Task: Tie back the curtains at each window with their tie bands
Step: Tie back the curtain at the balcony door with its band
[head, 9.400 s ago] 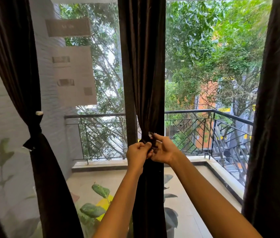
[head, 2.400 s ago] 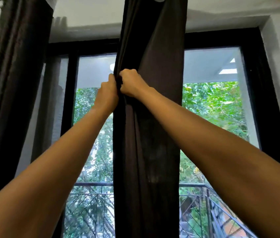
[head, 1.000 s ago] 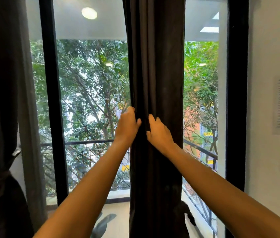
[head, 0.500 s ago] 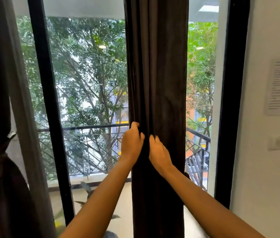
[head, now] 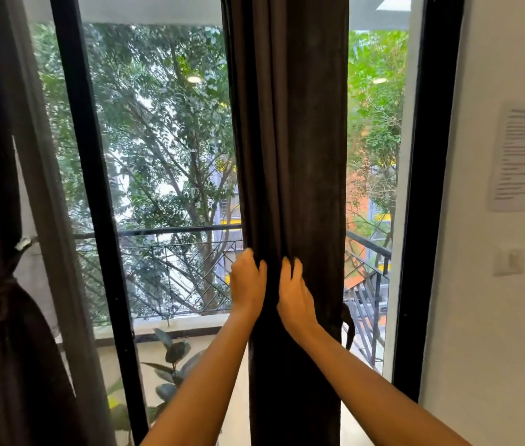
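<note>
Both hands have slid down the hanging dark curtain (head: 290, 188) to mid-height. The left hand (head: 248, 281) and right hand (head: 295, 294) curl around its central folds, gathering them. A dark strip (head: 348, 326) at its right edge is possibly the tie band; tying remains.

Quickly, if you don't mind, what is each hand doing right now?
Left hand: closed on the folds of the middle curtain.
Right hand: fingers curled into the same curtain, gripping it beside the left.
</note>
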`<action>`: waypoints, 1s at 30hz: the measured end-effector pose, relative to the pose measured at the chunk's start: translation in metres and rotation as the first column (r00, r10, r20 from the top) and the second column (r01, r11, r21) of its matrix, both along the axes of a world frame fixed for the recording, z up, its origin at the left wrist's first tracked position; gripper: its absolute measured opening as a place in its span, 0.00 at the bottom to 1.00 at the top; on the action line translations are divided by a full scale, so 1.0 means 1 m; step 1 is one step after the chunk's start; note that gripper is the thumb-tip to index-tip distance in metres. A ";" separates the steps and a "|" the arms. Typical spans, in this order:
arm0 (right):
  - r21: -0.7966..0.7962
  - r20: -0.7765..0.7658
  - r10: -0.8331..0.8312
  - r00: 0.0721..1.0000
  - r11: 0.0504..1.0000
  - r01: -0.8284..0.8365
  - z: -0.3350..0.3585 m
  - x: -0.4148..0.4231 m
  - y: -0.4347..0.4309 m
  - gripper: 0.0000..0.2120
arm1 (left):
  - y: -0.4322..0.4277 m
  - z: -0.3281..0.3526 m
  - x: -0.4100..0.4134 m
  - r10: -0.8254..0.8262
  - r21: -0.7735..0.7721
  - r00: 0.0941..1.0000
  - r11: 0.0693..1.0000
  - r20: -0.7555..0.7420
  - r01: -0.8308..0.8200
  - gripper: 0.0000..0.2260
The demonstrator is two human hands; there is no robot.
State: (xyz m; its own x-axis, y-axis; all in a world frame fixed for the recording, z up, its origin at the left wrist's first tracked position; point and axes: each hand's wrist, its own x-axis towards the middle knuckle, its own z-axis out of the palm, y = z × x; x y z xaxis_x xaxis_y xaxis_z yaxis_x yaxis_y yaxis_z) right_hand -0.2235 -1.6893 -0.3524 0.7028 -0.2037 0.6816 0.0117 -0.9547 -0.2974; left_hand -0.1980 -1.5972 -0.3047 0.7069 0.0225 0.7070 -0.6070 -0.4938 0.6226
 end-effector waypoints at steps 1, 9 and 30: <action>-0.011 0.023 -0.036 0.999 0.999 0.037 0.000 0.000 -0.003 0.32 | 0.000 -0.003 -0.002 -0.027 -0.005 1.000 1.000 0.007 0.027 0.02; -0.071 0.042 0.044 0.998 0.997 -0.041 -0.012 -0.012 0.000 0.28 | 0.003 -0.028 -0.014 -0.131 0.048 0.991 0.990 -0.003 0.131 0.04; 0.031 -0.041 0.282 0.958 0.959 -0.281 -0.078 -0.035 -0.007 0.26 | 0.004 -0.084 -0.045 -0.070 -0.040 0.996 0.997 -0.054 0.067 0.15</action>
State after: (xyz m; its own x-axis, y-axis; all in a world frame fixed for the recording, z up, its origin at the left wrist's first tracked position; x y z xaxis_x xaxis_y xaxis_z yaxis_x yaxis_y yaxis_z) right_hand -0.2585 -1.6959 -0.4305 0.7637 -0.0091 0.6456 0.2655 -0.9070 -0.3268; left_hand -0.2427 -1.5929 -0.3884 0.7454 -0.0014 0.6667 -0.6030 -0.4278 0.6733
